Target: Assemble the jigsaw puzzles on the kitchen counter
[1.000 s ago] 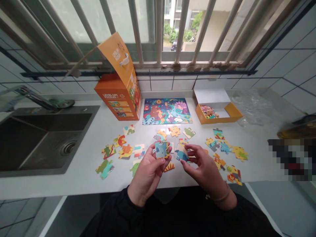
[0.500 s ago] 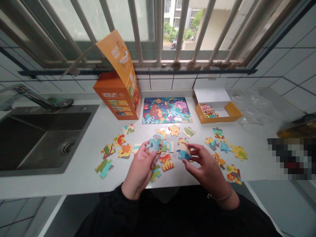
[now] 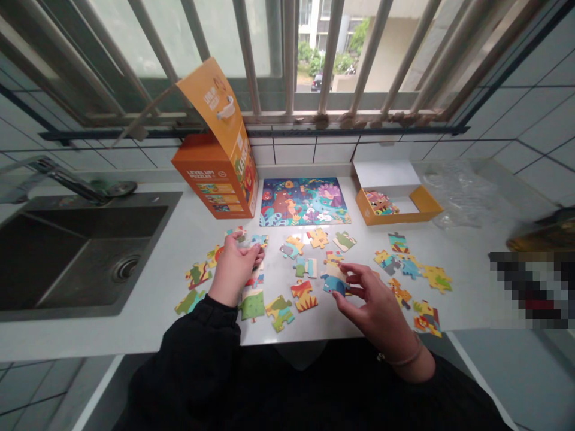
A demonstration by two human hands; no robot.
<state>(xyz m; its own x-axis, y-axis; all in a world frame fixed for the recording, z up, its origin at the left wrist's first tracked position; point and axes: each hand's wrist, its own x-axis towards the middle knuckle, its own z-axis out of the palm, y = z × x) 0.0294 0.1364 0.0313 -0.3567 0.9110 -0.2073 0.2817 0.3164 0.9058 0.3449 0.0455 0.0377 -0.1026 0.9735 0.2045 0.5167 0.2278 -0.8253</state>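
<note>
My left hand reaches over the loose pieces on the left, fingers bent together. At its fingertips is a small blue and yellow puzzle piece, partly covered by the fingers. My right hand pinches a cream and blue puzzle piece between thumb and fingers, just above the counter. Between the hands lie a red and yellow piece and a green, white and teal piece. A green piece rests below my left wrist, beside a green and blue piece.
An assembled dark-blue puzzle lies at the back, between a standing orange box and an open yellow box holding pieces. More loose pieces lie on the right. A sink is at the left, crumpled clear plastic at the back right.
My left hand has moved left and away from me with its blue piece, uncovering pieces near the front edge. My right hand stays in place with its piece.
</note>
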